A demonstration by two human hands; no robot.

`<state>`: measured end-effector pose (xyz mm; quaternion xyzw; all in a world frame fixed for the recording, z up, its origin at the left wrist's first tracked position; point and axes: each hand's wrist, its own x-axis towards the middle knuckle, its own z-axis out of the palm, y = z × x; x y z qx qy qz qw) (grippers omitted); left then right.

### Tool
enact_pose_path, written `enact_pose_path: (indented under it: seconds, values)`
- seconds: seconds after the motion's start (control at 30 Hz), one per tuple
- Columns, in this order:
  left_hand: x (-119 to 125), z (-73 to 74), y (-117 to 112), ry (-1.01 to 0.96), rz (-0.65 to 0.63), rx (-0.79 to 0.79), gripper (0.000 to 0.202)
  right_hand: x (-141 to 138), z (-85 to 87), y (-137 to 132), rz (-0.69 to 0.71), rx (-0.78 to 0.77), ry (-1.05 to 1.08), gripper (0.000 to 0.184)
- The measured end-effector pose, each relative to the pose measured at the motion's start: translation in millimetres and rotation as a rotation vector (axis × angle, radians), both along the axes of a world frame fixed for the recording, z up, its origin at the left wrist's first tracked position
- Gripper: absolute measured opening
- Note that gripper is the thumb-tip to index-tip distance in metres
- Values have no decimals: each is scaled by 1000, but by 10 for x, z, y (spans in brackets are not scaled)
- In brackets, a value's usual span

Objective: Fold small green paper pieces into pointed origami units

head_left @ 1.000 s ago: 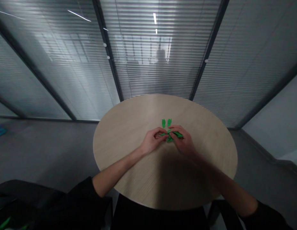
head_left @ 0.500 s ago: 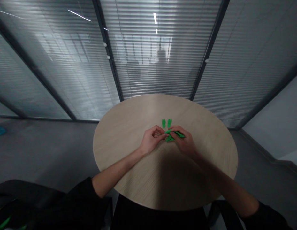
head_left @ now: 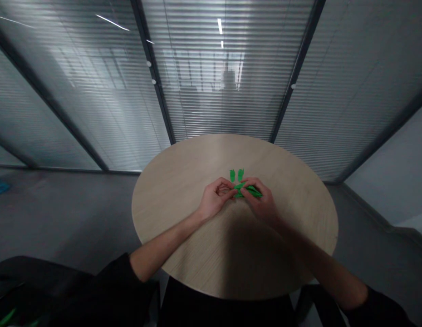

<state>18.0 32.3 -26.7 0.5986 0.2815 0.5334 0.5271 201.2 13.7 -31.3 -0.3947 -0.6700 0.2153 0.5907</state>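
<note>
Between my two hands is a folded piece of bright green paper or similar thin material (head_left: 253,191), with several pointed flaps. My left hand (head_left: 215,196) pinches its left end between thumb and fingertips. My right hand (head_left: 260,198) is closed around its right part, thumb on the near side and fingers curled over the far side. Just beyond the fingers, two small green pieces (head_left: 233,175) lie side by side on the table. The green piece's underside and the parts behind my fingers are hidden.
The round wooden table (head_left: 184,163) is below my hands. Behind it stands a glass partition with blinds (head_left: 211,109). A dark chair (head_left: 44,268) is at lower left, with green bits (head_left: 7,317) near it. Something blue (head_left: 0,187) lies on the floor at far left.
The green piece's lower flap, which stuck out toward me, now sits closer in between my fingers. My right thumb has shifted slightly left; both hands otherwise stay in place.
</note>
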Motion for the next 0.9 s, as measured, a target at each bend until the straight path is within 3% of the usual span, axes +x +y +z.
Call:
enact_pose_path:
  seconds: [0.27,0.57,0.9]
  values:
    - [-23,1,22,17,-29,1,27,24,45,-12,-71,194,-90,8]
    - [-51,16,22,87,31,65,22,38,59,-17,-60,175,-105,10]
    - [-65,6,18,113,47,-13,20,48,38,-6,-62,177,-121,9]
